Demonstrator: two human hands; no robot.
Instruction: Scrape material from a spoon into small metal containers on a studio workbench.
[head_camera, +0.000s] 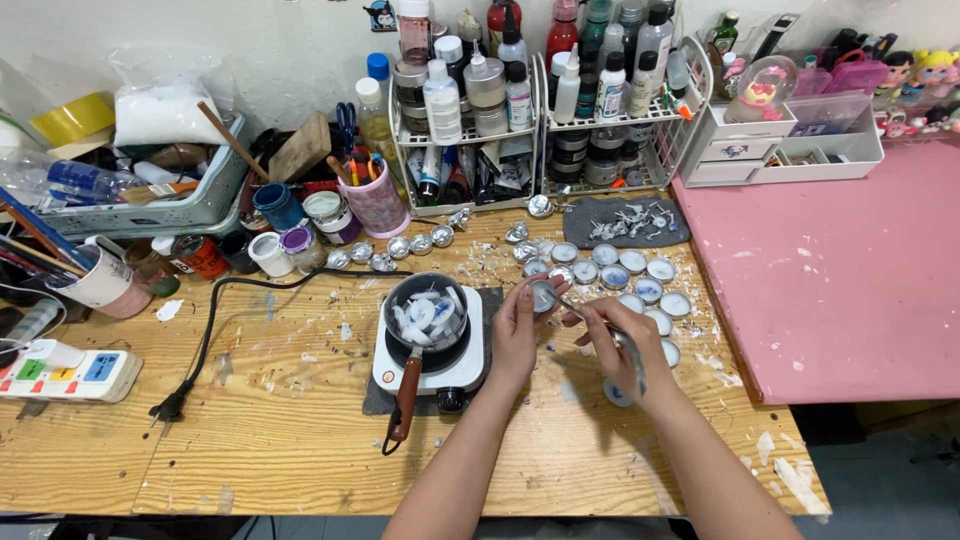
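Observation:
My left hand (515, 335) holds a small round metal candle cup (543, 295) just above the wooden table (300, 450). My right hand (625, 350) grips a thin metal tool (600, 322) whose tip reaches into that cup. Left of my hands, a small black pot (425, 312) holding white wax chunks, with a brown handle (406, 395), sits on a white electric hot plate (470, 365). Several more small cups with white wax (640, 280) lie in rows to the right of my hands.
A grey mat with wick pieces (625, 222) lies behind the cups. Wire racks of bottles (540, 90) line the back wall. Jars and a pink pencil cup (375, 205) stand at the back left, a power strip (65, 370) at left, a pink surface (840, 270) at right.

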